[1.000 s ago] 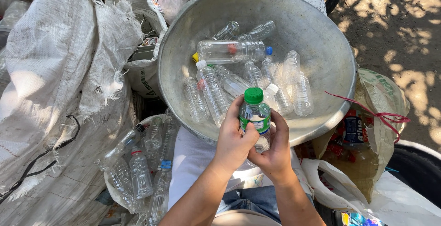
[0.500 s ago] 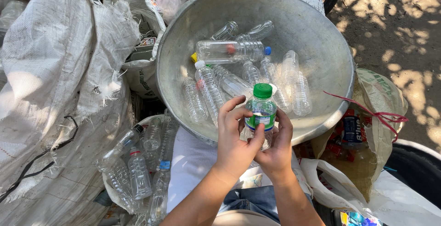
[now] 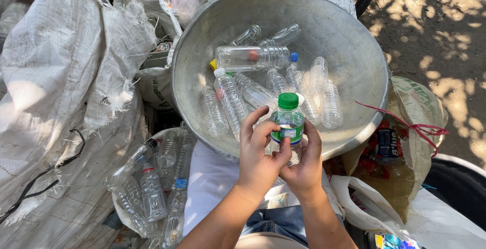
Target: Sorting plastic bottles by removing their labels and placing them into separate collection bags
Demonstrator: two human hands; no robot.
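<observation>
A small clear plastic bottle with a green cap and a green-and-white label stands upright between my two hands. My left hand grips its left side, thumb across the label. My right hand wraps the bottle's lower right side. The bottle is held over the near rim of a large dented metal basin, which holds several empty clear bottles lying on their sides without labels.
A big white woven sack fills the left side. Below the basin a clear bag holds several more bottles. A sack with red cord and coloured wrappers sits at right, beside a black tub. Dirt ground lies at far right.
Both hands and the green-capped bottle have shifted slightly right and up over the basin rim. My left fingers have spread and moved across the label.
</observation>
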